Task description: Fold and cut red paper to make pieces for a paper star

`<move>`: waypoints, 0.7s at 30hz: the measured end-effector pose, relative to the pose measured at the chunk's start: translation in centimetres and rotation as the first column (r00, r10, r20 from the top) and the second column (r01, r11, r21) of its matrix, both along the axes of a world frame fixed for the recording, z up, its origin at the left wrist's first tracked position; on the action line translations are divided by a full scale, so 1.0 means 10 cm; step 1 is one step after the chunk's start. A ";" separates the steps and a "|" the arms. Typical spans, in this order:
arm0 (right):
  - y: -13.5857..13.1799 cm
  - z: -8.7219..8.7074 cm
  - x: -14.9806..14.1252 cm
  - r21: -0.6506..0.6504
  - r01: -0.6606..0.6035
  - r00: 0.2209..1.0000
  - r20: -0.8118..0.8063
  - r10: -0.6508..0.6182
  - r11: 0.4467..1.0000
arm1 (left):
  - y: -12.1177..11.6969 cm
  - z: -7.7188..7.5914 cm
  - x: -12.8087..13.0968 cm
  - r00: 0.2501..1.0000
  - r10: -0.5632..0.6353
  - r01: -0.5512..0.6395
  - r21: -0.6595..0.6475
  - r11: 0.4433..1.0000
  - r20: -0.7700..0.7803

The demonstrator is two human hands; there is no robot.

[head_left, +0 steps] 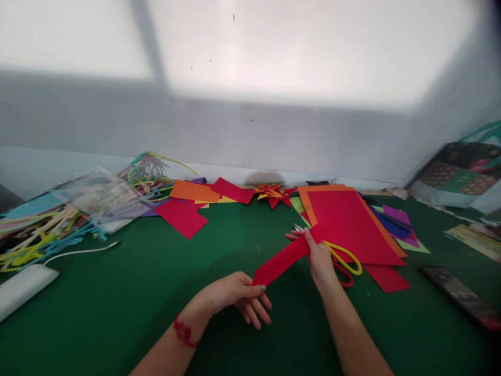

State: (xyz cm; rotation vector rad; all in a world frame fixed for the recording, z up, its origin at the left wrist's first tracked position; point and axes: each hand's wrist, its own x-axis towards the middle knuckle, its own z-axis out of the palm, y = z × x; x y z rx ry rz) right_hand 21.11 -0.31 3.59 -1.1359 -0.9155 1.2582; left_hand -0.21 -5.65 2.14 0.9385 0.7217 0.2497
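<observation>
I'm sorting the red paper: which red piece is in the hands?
The narrow red strip, pinched by the left hand at its near end and the right hand farther along; other red papers, like the large sheet, lie unheld.

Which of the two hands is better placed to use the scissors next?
The right hand, probably: the scissors show on both sides of it, though it grips the red strip. The left hand, farther from them, pinches that strip's near end.
</observation>
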 end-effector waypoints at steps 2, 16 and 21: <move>0.03 -0.03 0.02 0.014 0.012 1.000 -0.013 -0.012 1.000 | -0.02 0.05 -0.03 0.998 -0.059 0.059 0.020 0.998 -0.001; -0.13 -0.04 -0.28 -0.069 -0.176 0.973 -0.164 0.163 0.982 | 0.05 0.08 0.07 0.913 0.386 -0.400 0.113 0.909 0.132; -0.42 0.01 -0.68 -0.178 -0.432 0.901 -0.123 0.416 0.884 | -0.06 0.01 0.24 0.917 0.387 -0.392 0.041 0.919 0.093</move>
